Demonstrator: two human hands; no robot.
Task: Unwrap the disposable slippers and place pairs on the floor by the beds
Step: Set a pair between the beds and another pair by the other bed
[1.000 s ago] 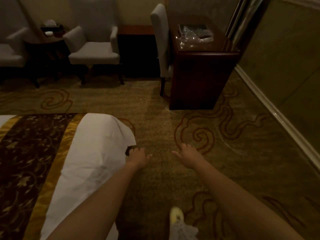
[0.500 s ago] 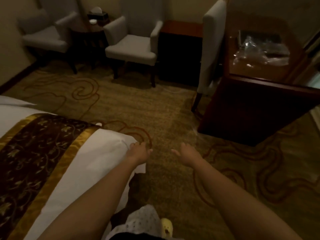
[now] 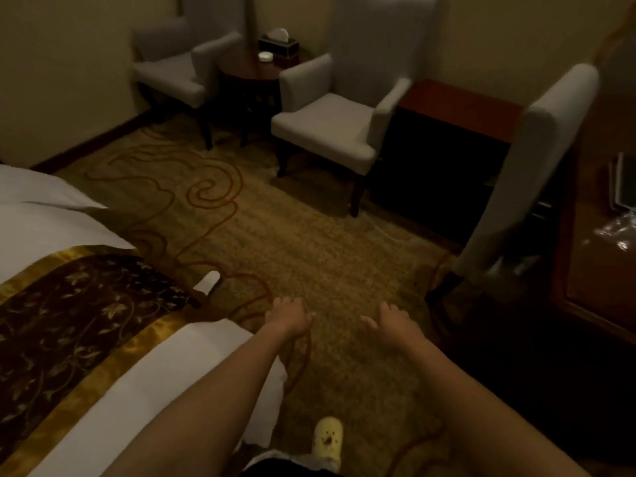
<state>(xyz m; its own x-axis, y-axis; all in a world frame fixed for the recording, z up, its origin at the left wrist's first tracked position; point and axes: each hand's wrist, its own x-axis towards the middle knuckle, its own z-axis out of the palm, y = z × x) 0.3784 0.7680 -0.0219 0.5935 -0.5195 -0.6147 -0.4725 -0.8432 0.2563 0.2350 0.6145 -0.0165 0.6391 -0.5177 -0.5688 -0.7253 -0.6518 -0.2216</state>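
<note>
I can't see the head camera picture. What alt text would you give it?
A person's two bare arms reach forward over a patterned carpet, left hand and right hand both empty and open, beside the corner of a bed with white sheets and a brown and gold runner. Two pale armchairs stand ahead, and a wooden desk with crumpled clear plastic sits at the right.

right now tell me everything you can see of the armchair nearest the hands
The armchair is upholstered in pale grey fabric, with a square seat cushion, padded arms, a tall back and dark legs. It stands upright and unoccupied on the patterned carpet. A round dark side table sits at one side and a dark cabinet close against the other. Nothing rests on its seat.
</note>
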